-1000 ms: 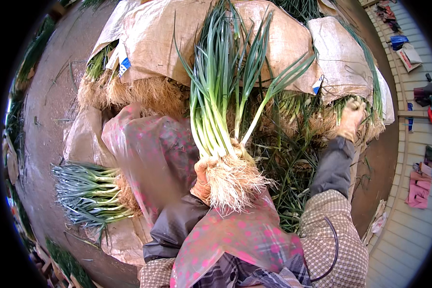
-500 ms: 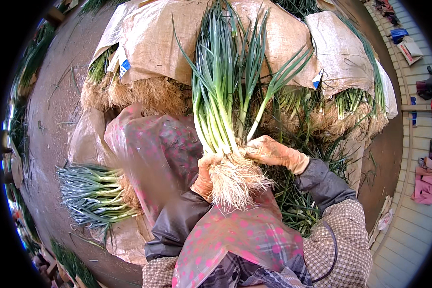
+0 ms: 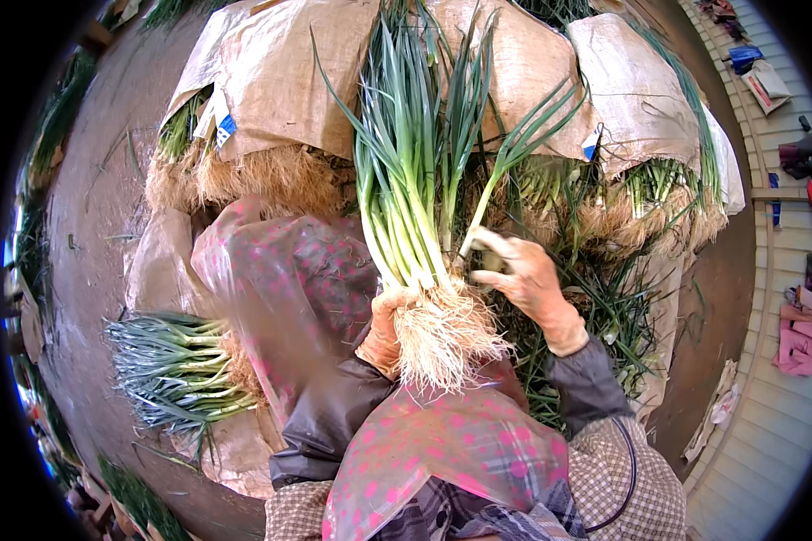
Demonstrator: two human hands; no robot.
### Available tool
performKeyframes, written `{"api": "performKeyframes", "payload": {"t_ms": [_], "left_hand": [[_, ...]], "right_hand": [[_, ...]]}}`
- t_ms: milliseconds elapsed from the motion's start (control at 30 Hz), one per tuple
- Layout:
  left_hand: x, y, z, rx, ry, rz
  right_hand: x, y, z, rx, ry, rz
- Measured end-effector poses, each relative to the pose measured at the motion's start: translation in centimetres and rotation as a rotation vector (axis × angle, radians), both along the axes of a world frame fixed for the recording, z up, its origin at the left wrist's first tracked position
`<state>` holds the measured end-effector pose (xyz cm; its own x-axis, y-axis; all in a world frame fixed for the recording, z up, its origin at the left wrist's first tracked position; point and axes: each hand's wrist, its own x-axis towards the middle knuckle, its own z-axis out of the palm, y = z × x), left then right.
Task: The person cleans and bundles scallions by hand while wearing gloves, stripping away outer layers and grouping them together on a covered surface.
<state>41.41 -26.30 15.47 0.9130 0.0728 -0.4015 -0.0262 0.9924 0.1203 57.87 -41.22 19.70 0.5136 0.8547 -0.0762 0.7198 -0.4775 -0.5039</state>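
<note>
My left hand [image 3: 388,326], in an orange glove, is closed around a bunch of green onions [image 3: 415,212] just above the roots. The bunch stands upright over my lap, with dark green leaves at the top, pale stalks in the middle and a thick tuft of pale roots [image 3: 447,338] hanging below. My right hand [image 3: 532,284] is beside the bunch on its right. Its thumb and forefinger are apart, their tips near the base of the outermost stalk [image 3: 484,209], and somewhat blurred; nothing shows between them.
Tan sacks [image 3: 298,81] cover several onion bundles ahead, with roots [image 3: 280,176] sticking out. A smaller onion pile [image 3: 176,365] lies on sacking to my left. Loose leaves [image 3: 622,316] are heaped at my right. A pink-dotted plastic apron [image 3: 451,442] covers my lap.
My right hand has moved back to the right from the base of the stalks, and its fingers have spread apart. The left hand keeps its hold on the bunch.
</note>
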Motion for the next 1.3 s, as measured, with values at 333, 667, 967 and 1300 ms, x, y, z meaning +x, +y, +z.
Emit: {"api": "performKeyframes", "payload": {"t_ms": [333, 667, 967, 1300], "left_hand": [[-0.5, -0.1, -1.4, -0.041, -0.048, 0.022], [0.6, -0.6, 1.3, 0.060, -0.255, 0.084], [-1.2, 1.3, 2.5, 0.009, -0.045, -0.112], [-0.2, -1.0, -0.3, -0.050, 0.073, -0.227]], "right_hand": [[-2.4, 2.3, -2.6, 0.336, 0.526, -0.215], [-0.4, -8.0, -2.3, -0.058, 0.796, -0.702], [-0.8, 3.1, -4.5, 0.632, 1.503, -0.614], [-1.6, 1.8, -5.7, 0.069, -0.346, -0.177]]}}
